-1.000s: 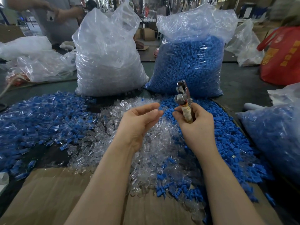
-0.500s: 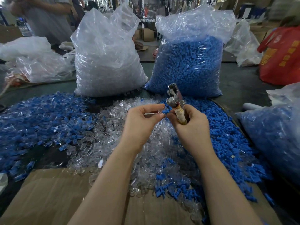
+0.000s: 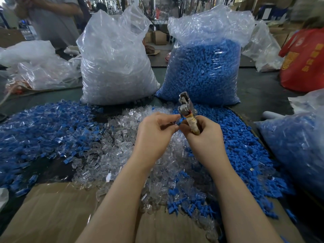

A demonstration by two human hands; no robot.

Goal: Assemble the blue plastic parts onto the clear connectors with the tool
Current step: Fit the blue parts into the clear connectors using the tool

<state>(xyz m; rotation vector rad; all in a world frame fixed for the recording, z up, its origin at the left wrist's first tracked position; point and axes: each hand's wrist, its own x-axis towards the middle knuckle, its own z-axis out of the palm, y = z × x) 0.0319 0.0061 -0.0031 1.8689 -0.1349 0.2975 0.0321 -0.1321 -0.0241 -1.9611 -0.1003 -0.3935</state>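
From the head camera, your left hand (image 3: 156, 130) has closed the gap it kept a second ago: then its fingers were relaxed and apart from the tool, now thumb and forefinger are drawn together in a pinch right at the base of the metal-headed tool with the cloth-wrapped handle (image 3: 188, 113). You appear to pinch something small and clear there, but it is too small to tell for certain. Your right hand (image 3: 203, 135) stays wrapped round that handle, tool head pointing to 12 o'clock and now tipped slightly toward the left hand.

This suggests a part is being fed to the tool, so a pressing step looks close.

The loose clear plastic connectors (image 3: 112, 151) lie heaped on the desk under your wrists, with the loose blue plastic parts (image 3: 245, 148) at 3 o'clock of them and a mixed blue-and-clear pile (image 3: 38, 130) at 9 o'clock.
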